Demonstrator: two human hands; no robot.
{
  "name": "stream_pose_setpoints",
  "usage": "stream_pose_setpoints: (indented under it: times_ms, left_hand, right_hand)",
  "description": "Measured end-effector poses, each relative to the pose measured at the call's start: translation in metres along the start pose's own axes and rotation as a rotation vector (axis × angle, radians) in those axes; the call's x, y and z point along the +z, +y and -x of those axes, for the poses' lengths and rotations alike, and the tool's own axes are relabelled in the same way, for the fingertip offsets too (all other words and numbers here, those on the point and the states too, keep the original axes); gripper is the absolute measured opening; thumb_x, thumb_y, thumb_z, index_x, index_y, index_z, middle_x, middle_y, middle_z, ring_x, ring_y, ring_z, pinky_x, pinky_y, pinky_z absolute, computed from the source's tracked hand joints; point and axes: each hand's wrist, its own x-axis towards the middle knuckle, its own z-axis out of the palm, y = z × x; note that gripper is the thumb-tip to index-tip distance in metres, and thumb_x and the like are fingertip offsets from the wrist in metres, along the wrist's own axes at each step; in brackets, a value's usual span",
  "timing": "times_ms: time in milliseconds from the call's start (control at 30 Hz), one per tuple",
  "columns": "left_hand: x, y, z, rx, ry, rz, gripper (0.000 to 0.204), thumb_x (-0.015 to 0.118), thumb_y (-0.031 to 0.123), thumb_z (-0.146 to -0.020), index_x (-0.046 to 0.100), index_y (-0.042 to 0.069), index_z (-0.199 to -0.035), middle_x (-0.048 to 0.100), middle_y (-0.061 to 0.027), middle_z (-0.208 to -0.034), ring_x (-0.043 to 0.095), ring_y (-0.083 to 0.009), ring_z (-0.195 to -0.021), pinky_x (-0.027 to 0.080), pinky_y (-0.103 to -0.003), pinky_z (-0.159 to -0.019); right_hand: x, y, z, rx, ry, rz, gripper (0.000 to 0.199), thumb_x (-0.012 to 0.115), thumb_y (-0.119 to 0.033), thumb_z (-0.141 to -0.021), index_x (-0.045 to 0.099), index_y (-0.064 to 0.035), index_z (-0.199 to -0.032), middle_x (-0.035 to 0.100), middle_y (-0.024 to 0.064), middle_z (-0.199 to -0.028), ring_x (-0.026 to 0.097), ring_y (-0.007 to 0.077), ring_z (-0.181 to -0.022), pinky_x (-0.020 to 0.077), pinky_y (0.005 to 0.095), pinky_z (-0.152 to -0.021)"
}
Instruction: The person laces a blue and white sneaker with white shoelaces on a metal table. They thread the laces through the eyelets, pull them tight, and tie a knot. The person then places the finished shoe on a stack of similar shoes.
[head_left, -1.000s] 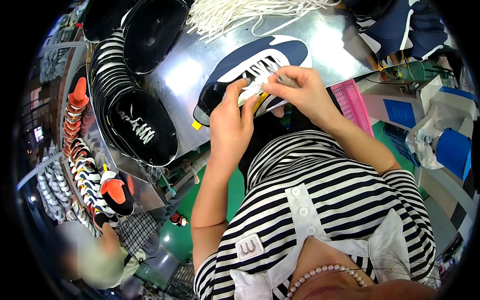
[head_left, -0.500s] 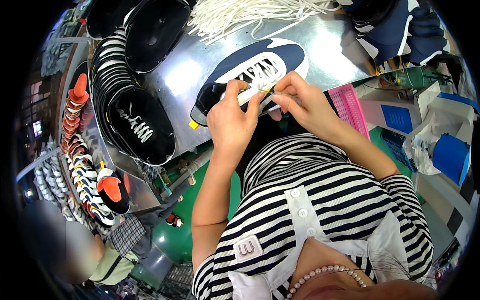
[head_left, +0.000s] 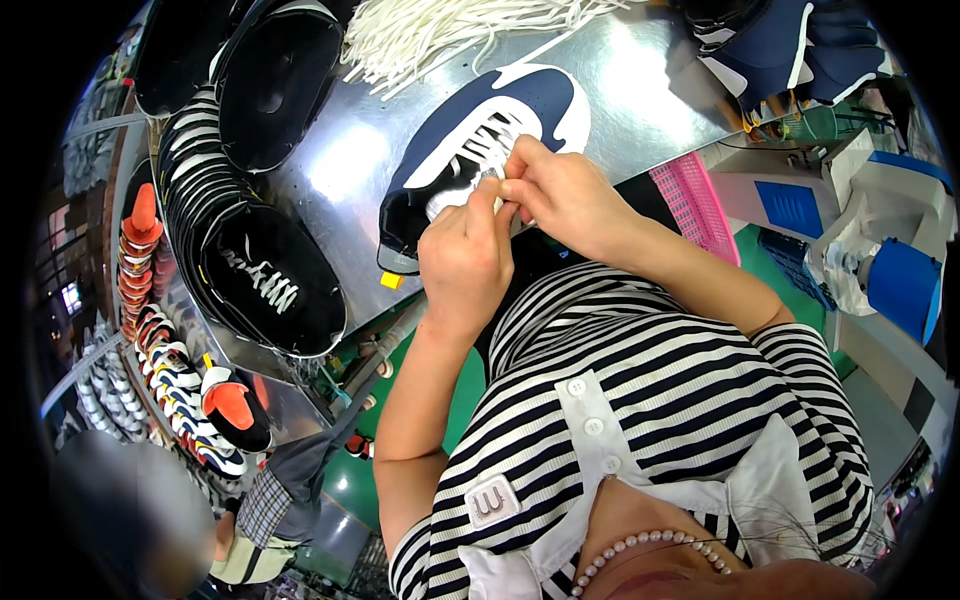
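Note:
A navy and white shoe upper (head_left: 430,135) lies on the metal table in front of me, its toe toward the far right and its black opening toward the near left. White shoelace (head_left: 490,143) crosses its eyelet row. At the near edge of the upper, my left hand (head_left: 463,258) and my right hand (head_left: 568,200) meet with fingertips pinched together. Both pinch the white lace by the eyelets; its ends are mostly hidden behind the fingers. A yellow tab (head_left: 391,281) sticks out from the heel.
A heap of loose white laces (head_left: 420,40) lies at the far edge of the metal table (head_left: 350,150). Nested black uppers (head_left: 275,265) line the left, navy uppers (head_left: 765,65) the far right. A pink basket (head_left: 692,205) stands beside my right arm. Another person (head_left: 265,515) is at lower left.
My hands have come together, the right moving left toward the left hand. The shoe upper and table sit slightly further left in view. The white bunch of lace at my fingers is now less visible.

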Motion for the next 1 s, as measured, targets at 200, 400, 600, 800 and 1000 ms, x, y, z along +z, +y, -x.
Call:
stream_pose_setpoints:
  times_ms: [200, 400, 600, 800, 1000]
  left_hand:
    - [-0.007, 0.003, -0.001, -0.126, -0.026, 0.088, 0.026, 0.071, 0.006, -0.082, 0.063, 0.005, -0.107, 0.068, -0.0131, -0.078, 0.062, -0.0287, -0.060, 0.048, -0.038, -0.056]
    - [-0.018, 0.003, -0.010, -0.164, -0.204, 0.111, 0.018, 0.075, 0.018, -0.083, 0.069, 0.003, -0.089, 0.065, -0.0142, -0.067, 0.063, -0.0286, -0.055, 0.047, -0.034, -0.052]
    - [-0.043, -0.006, -0.011, -0.321, -0.421, 0.146, 0.024, 0.073, 0.025, -0.085, 0.069, 0.002, -0.082, 0.060, -0.0151, -0.058, 0.055, -0.0281, -0.045, 0.042, -0.036, -0.048]
    - [-0.039, 0.007, -0.003, -0.172, -0.174, -0.069, 0.026, 0.074, 0.022, -0.082, 0.066, 0.005, -0.101, 0.067, -0.0126, -0.080, 0.062, -0.0280, -0.067, 0.045, -0.036, -0.060]
    - [-0.026, 0.029, 0.005, -0.183, 0.103, -0.110, 0.033, 0.075, 0.015, -0.081, 0.060, 0.003, -0.108, 0.064, -0.0130, -0.099, 0.062, -0.0310, -0.088, 0.045, -0.039, -0.073]
  right_hand:
    - [-0.069, -0.016, 0.009, 0.159, -0.110, 0.077, 0.019, 0.064, -0.020, -0.092, 0.060, -0.0021, -0.096, 0.070, 0.0150, -0.082, 0.070, 0.0225, -0.074, 0.0514, 0.0332, -0.065]
    - [-0.032, 0.035, -0.039, -0.313, 0.395, 0.172, 0.024, 0.065, -0.024, -0.093, 0.059, -0.0038, -0.104, 0.070, 0.0157, -0.085, 0.069, 0.0327, -0.076, 0.0525, 0.0368, -0.066]
    - [-0.025, 0.034, -0.039, -0.161, 0.407, 0.144, 0.027, 0.063, -0.027, -0.094, 0.057, -0.0039, -0.106, 0.069, 0.0175, -0.083, 0.068, 0.0355, -0.077, 0.0523, 0.0394, -0.067]
    - [-0.029, 0.026, -0.036, -0.115, 0.404, 0.005, 0.023, 0.061, -0.022, -0.095, 0.058, -0.0014, -0.105, 0.066, 0.0141, -0.079, 0.064, 0.0259, -0.072, 0.0493, 0.0339, -0.065]
    - [-0.029, 0.024, -0.033, -0.134, 0.382, -0.059, 0.019, 0.059, -0.017, -0.097, 0.058, 0.0006, -0.105, 0.062, 0.0039, -0.072, 0.054, 0.0077, -0.065, 0.0434, 0.0237, -0.059]
